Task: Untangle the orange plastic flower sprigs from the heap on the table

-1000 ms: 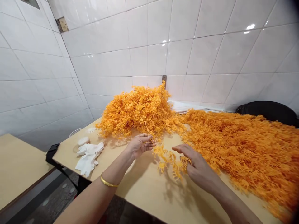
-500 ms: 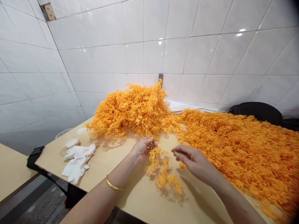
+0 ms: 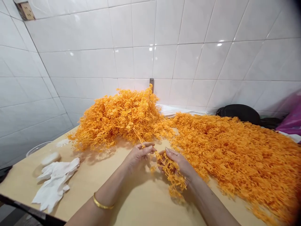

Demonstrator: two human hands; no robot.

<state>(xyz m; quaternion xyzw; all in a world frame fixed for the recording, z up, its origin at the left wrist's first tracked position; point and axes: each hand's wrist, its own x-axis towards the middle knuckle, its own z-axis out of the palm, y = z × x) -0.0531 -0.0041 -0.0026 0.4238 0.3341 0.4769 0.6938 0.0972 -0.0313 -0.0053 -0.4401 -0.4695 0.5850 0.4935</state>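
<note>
Tabletop [image 3: 141,204]: orange sprig bunch [image 3: 172,177] now lifted off, gathered in right hand [image 3: 176,163]; left hand [image 3: 139,153] pinching strand [image 3: 141,145].

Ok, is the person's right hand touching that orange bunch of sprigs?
Touching. The head view shows the orange sprig bunch lying against the fingers and palm of the right hand.

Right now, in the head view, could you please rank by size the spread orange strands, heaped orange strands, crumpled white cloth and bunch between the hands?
Spread orange strands
Heaped orange strands
Crumpled white cloth and bunch look alike; I cannot rank them.
</note>
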